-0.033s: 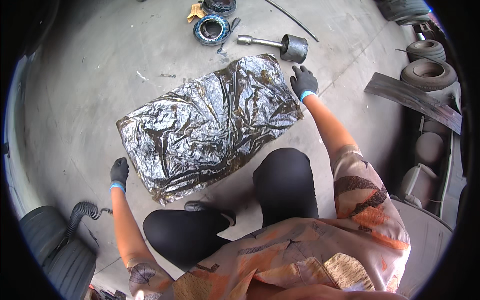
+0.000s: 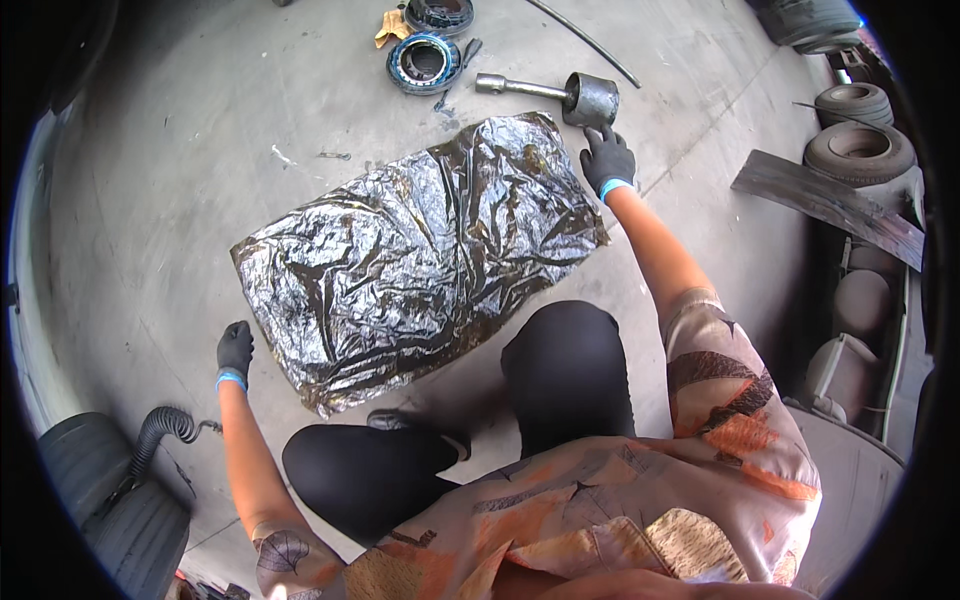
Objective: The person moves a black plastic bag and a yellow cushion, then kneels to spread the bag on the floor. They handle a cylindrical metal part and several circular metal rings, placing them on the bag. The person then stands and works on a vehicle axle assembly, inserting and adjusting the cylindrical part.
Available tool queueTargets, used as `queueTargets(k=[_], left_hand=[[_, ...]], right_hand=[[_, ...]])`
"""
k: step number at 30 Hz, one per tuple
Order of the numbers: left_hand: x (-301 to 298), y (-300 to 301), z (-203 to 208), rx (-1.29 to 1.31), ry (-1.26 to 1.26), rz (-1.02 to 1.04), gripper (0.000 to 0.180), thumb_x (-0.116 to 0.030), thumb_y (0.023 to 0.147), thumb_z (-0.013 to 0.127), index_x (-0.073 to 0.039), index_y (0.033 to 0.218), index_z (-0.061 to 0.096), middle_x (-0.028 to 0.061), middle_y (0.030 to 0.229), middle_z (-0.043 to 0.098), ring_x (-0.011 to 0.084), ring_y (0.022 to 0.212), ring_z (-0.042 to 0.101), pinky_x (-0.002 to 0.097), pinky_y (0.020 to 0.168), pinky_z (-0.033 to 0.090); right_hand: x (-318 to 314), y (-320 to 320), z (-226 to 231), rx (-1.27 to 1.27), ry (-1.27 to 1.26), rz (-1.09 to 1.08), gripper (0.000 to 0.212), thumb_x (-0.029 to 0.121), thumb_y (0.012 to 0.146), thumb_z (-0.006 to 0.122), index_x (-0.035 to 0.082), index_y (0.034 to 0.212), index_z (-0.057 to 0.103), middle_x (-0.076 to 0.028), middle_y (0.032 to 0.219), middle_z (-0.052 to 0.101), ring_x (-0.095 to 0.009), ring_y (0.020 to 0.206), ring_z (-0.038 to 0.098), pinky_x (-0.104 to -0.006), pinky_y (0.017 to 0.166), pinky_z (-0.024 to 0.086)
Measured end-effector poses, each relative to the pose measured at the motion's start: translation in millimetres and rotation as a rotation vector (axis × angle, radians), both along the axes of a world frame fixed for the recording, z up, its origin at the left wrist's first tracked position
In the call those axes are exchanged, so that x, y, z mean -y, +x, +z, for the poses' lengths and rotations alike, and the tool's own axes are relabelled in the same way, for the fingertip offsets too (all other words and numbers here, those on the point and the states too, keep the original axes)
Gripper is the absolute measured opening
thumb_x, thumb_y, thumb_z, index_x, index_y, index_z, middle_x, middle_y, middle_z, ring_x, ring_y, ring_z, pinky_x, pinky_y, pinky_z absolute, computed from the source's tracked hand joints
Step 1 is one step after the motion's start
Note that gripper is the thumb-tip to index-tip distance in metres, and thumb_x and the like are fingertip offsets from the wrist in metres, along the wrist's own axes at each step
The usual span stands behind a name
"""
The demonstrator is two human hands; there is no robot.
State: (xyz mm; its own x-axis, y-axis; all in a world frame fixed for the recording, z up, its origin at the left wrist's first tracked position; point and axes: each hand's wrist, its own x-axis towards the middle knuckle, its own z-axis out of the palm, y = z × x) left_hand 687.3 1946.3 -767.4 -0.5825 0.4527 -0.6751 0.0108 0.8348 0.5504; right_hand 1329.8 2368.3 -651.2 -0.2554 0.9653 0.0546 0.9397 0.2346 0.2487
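Note:
A crinkled, shiny dark plastic sheet (image 2: 400,270) with brownish smears lies spread on the floor before my knees. My left hand (image 2: 235,350), in a black glove, is curled closed just off the sheet's near left edge; nothing shows in it. My right hand (image 2: 608,160), gloved alike, has its fingers apart beyond the sheet's far right corner. Its fingertips reach the lower edge of a large metal socket (image 2: 590,100) with a thick handle; whether they touch it I cannot tell.
Greasy bearings, one a blue-edged bearing (image 2: 424,64), sit at the far side near a brown scrap (image 2: 391,28). A long bar (image 2: 585,42) lies beyond the socket. Tyres (image 2: 860,152) and a dark flat plank (image 2: 830,205) line the right; a coiled hose (image 2: 165,420) is at lower left.
My right fingertips are slightly closer to the socket. My left hand has shifted a little away from the sheet. The whole view has moved very slightly.

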Motion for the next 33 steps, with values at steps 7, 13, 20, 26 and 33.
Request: queueTargets(k=[7, 13, 20, 26, 33], left_hand=[[42.4, 13.1, -18.1, -0.114, -0.006, 0.087, 0.028, -0.031, 0.090, 0.057, -0.007, 0.103, 0.062, -0.0003, 0.068, 0.056, 0.0081, 0.049, 0.045, 0.0258, 0.042, 0.037], [74.3, 52.7, -25.6, -0.081, -0.162, 0.029, 0.027, -0.032, 0.089, 0.059, -0.008, 0.100, 0.064, 0.0004, 0.068, 0.058, 0.0088, 0.050, 0.049, 0.0266, 0.045, 0.039], [72.7, 73.9, -63.0, -0.402, -0.206, -0.288, 0.040, -0.036, 0.085, 0.060, -0.003, 0.108, 0.063, 0.0182, 0.097, 0.068, 0.0318, 0.093, 0.065, 0.0370, 0.083, 0.049], [103.1, 90.5, -107.5, -0.220, -0.179, 0.165, 0.084, -0.026, 0.069, 0.077, 0.006, 0.134, 0.034, 0.0211, 0.122, 0.057, 0.0290, 0.109, 0.057, 0.0368, 0.089, 0.048], [45.2, 116.5, -66.0, -0.401, -0.381, -0.242, 0.037, -0.026, 0.068, 0.070, 0.001, 0.093, 0.067, 0.0202, 0.087, 0.069, 0.0303, 0.084, 0.068, 0.0395, 0.075, 0.052]], right_hand=[[-72.1, -5.6, -54.4, 0.019, 0.013, -0.063, 0.054, 0.027, 0.081, 0.060, 0.011, 0.130, 0.045, -0.015, 0.139, 0.042, -0.035, 0.121, 0.048, -0.0446, 0.089, 0.048], [-109.3, -5.1, -41.7, -0.069, -0.092, -0.019, 0.061, 0.028, 0.082, 0.058, 0.011, 0.136, 0.038, -0.013, 0.145, 0.035, -0.033, 0.122, 0.049, -0.0438, 0.093, 0.047], [-101.9, 25.3, -104.1, -0.251, -0.221, -0.140, 0.061, 0.035, 0.080, 0.060, 0.008, 0.132, 0.044, -0.017, 0.144, 0.035, -0.034, 0.119, 0.051, -0.0427, 0.094, 0.046], [-47.6, -21.3, -130.4, -0.452, -0.374, -0.386, 0.054, 0.039, 0.074, 0.066, 0.004, 0.114, 0.057, -0.023, 0.114, 0.061, -0.036, 0.109, 0.058, -0.0417, 0.093, 0.045], [-100.5, -13.9, -104.9, -0.412, -0.260, -0.323, 0.031, 0.024, 0.084, 0.050, 0.016, 0.109, 0.065, -0.015, 0.111, 0.064, -0.034, 0.104, 0.060, -0.0432, 0.090, 0.047]])
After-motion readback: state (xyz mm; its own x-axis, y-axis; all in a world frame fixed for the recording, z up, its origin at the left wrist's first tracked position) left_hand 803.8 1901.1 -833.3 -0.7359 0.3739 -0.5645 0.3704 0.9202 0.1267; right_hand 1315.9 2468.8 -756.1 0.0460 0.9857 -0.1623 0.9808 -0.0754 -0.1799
